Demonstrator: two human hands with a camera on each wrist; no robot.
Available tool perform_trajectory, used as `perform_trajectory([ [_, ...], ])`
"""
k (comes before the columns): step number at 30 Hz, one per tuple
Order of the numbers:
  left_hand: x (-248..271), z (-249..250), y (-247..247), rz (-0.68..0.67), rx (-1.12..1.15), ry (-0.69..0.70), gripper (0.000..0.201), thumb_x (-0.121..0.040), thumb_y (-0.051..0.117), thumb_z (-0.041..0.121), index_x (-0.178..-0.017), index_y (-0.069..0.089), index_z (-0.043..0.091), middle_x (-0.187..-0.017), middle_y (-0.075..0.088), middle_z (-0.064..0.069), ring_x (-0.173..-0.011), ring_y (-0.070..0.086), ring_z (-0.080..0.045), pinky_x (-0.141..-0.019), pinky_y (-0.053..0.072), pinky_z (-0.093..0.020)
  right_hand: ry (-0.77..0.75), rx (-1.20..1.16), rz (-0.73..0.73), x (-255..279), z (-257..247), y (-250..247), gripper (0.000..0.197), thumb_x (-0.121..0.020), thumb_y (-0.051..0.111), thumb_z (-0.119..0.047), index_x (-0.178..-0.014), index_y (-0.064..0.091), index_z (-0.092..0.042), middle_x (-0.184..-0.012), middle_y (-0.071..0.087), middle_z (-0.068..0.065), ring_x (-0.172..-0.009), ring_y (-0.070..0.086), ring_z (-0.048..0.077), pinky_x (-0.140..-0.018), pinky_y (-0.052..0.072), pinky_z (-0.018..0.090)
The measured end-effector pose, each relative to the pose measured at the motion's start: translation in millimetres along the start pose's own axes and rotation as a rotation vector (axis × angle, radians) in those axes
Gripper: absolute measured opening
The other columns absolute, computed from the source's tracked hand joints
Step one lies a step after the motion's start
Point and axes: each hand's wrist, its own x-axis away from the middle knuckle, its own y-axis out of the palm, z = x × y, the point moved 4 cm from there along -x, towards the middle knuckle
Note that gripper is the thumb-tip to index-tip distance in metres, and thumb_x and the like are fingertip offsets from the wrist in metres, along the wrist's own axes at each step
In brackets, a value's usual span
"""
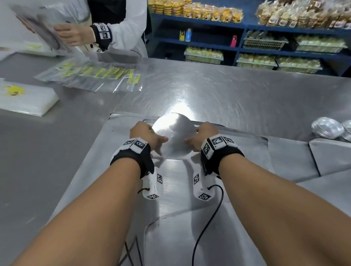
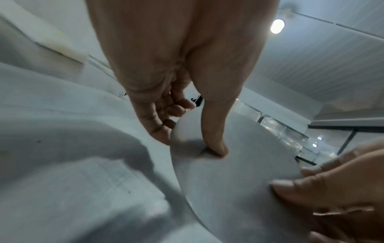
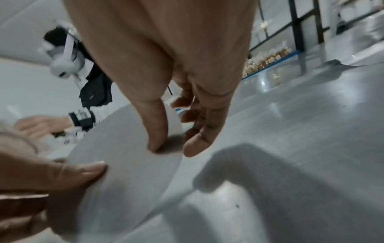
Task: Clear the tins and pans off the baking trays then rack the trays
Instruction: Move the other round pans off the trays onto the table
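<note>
At the far edge of the baking tray, both hands have the round pan: left hand and right hand pinch opposite rims, thumbs on top. It looks tilted, though glare hides much. A thin-edged pinch like this could slip and clatter onto the tray.

Right hand pinches round pan (left hand opposite).

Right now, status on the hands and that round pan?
Both hands, left hand and right hand, grip the round pan at opposite edges, thumbs on top. Pan above the baking tray. Stacked tins far right, nothing blocking.
</note>
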Motion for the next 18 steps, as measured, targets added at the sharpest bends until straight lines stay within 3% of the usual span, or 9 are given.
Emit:
perform_trajectory([
  [3, 26.2, 16.2, -16.2, 0.091, 0.113, 0.054, 0.044, -0.069, 0.092, 0.026, -0.093, 0.057, 0.015, -0.103, 0.066, -0.004, -0.092, 0.060, -0.021, -0.076, 0.045, -0.029, -0.011, -0.195, 0.098, 24.4, -6.1, -24.3, 0.059, -0.065, 0.081, -0.026, -0.111, 0.057, 0.001, -0.096, 0.066, 0.013, -0.086, 0.069, 0.032, -0.075, 0.061, 0.042],
  [6, 60.1, 42.6, -29.7, 0.116, 0.135, 0.112, 0.050, -0.069, 0.092, 0.027, -0.099, 0.055, 0.014, -0.106, 0.063, -0.005, -0.094, 0.059, -0.021, -0.075, 0.041, -0.027, -0.048, -0.249, 0.138, 61.4, -8.5, -58.2, 0.066, -0.065, 0.088, -0.018, -0.114, 0.045, -0.005, -0.095, 0.052, 0.008, -0.093, 0.064, 0.035, -0.078, 0.059, 0.049],
  [9, 103.2, 70.1, -42.1, 0.132, 0.138, 0.168, 0.052, -0.068, 0.093, 0.027, -0.100, 0.055, 0.013, -0.105, 0.062, -0.005, -0.091, 0.058, -0.021, -0.067, 0.040, -0.023, -0.110, -0.272, 0.145, 97.6, -0.8, -96.0, 0.049, -0.072, 0.085, -0.015, -0.102, 0.047, -0.012, -0.092, 0.049, 0.004, -0.080, 0.070, 0.037, -0.072, 0.060, 0.050],
  [11, 135.9, 87.4, -48.3, 0.134, 0.119, 0.210, 0.054, -0.068, 0.093, 0.027, -0.103, 0.055, 0.012, -0.105, 0.061, -0.005, -0.092, 0.058, -0.022, -0.060, 0.039, -0.022, -0.158, -0.248, 0.134, 126.0, 5.5, -121.8, 0.040, -0.077, 0.082, -0.014, -0.099, 0.049, -0.013, -0.101, 0.053, 0.008, -0.071, 0.072, 0.037, -0.068, 0.061, 0.048],
  [14, 191.4, 109.4, -49.9, 0.063, 0.105, 0.241, 0.058, -0.070, 0.091, 0.023, -0.110, 0.049, 0.015, -0.105, 0.057, -0.007, -0.090, 0.058, -0.026, -0.071, 0.056, -0.038, -0.184, -0.206, 0.107, 175.1, 18.2, -159.1, 0.041, -0.078, 0.082, -0.014, -0.103, 0.050, -0.014, -0.111, 0.057, 0.013, -0.067, 0.073, 0.036, -0.068, 0.062, 0.046],
  [18, 273.9, 128.8, -45.7, -0.014, 0.075, 0.284, 0.058, -0.070, 0.091, 0.014, -0.110, 0.049, 0.015, -0.096, 0.051, -0.002, -0.078, 0.060, -0.023, -0.052, 0.060, -0.040, -0.186, -0.199, 0.048, 239.4, 47.6, -199.5, 0.045, -0.077, 0.082, -0.007, -0.113, 0.055, -0.010, -0.104, 0.063, 0.013, -0.067, 0.074, 0.034, -0.068, 0.062, 0.049],
])
